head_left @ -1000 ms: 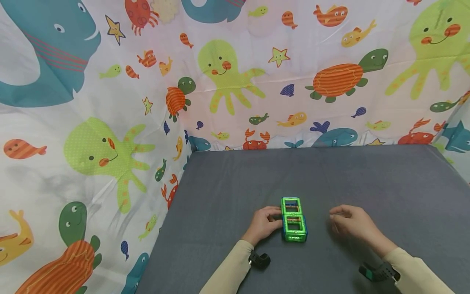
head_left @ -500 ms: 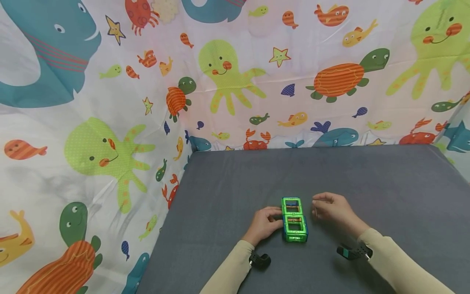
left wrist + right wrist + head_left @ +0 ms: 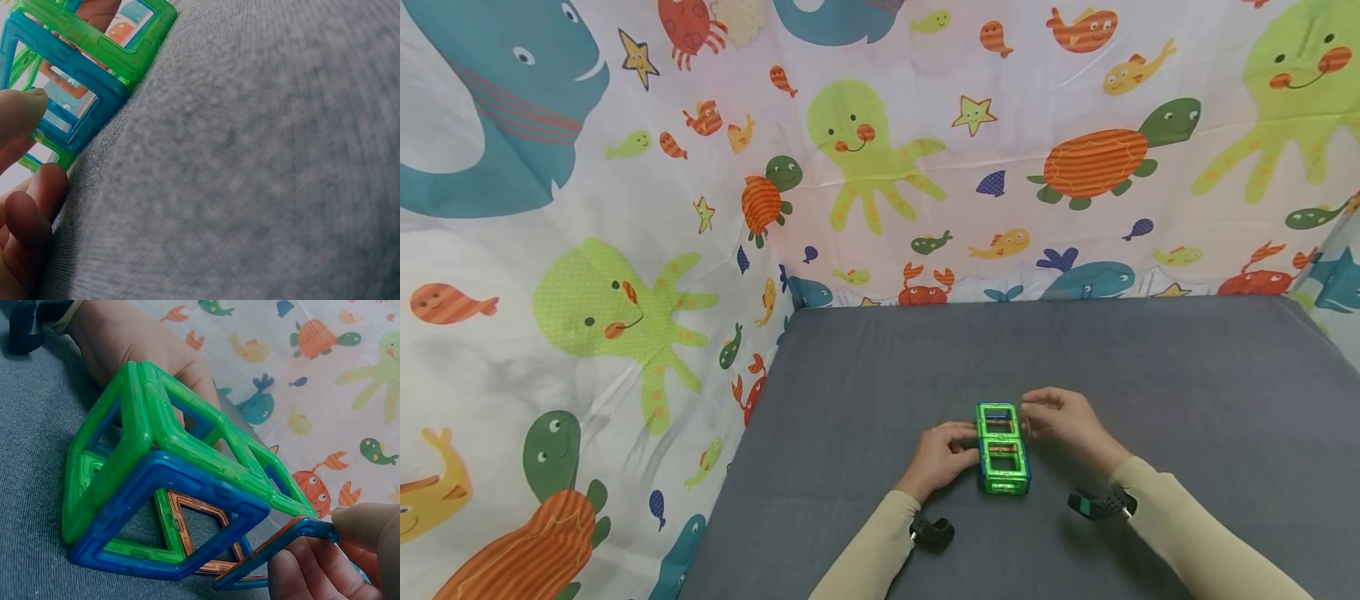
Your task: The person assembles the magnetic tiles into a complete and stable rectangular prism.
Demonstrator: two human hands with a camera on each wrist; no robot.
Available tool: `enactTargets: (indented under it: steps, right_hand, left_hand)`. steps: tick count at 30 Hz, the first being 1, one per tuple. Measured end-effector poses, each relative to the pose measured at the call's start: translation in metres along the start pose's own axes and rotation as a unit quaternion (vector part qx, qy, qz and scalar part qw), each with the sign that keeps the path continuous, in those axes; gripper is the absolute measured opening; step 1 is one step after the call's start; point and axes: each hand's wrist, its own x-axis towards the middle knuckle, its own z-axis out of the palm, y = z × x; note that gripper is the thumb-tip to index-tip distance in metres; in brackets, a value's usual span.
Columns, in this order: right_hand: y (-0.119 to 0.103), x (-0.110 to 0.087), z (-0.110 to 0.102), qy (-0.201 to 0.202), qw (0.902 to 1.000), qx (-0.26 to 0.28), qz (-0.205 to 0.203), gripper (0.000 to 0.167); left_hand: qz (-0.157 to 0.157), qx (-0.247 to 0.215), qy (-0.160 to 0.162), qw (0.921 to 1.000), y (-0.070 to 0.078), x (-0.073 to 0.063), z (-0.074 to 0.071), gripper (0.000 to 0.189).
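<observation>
Near the front of the table stands a block of magnetic tiles (image 3: pixel 1002 463), made of two joined box frames with green tops and blue sides. My left hand (image 3: pixel 936 458) rests against its left side, thumb and fingertips touching it. In the left wrist view its thumb (image 3: pixel 19 119) lies at a blue tile (image 3: pixel 87 81). At the block's far right side, my right hand (image 3: pixel 1063 419) pinches a single magnetic tile (image 3: pixel 250 557), blue with an orange edge, between thumb and fingers. In the right wrist view that tile stands tilted beside the block; whether they touch I cannot tell.
A dark grey cloth (image 3: pixel 880 358) covers the table. Behind and to the left hangs a white curtain (image 3: pixel 895 108) printed with sea animals. A black wrist strap (image 3: pixel 931 531) sits on the left wrist, another strap (image 3: pixel 1101 504) on the right.
My right hand has moved left and slightly away, from beside the block to its far right side. My left hand and the block stay where they were.
</observation>
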Motion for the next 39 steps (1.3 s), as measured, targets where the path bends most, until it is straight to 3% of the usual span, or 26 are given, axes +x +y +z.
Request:
enactTargets:
  steps: [13,39]
  right_hand:
    - [0.006,0.004,0.01,-0.013,0.9999,0.011,0.001,0.041]
    - [0.012,-0.001,0.014,0.014,0.9982,0.053,0.023,0.046]
  left_hand:
    - [0.005,0.001,0.007,1.0,-0.001,0.001,0.002,0.028]
    - [0.003,0.0,0.01,0.9999,-0.001,-0.002,0.001,0.029]
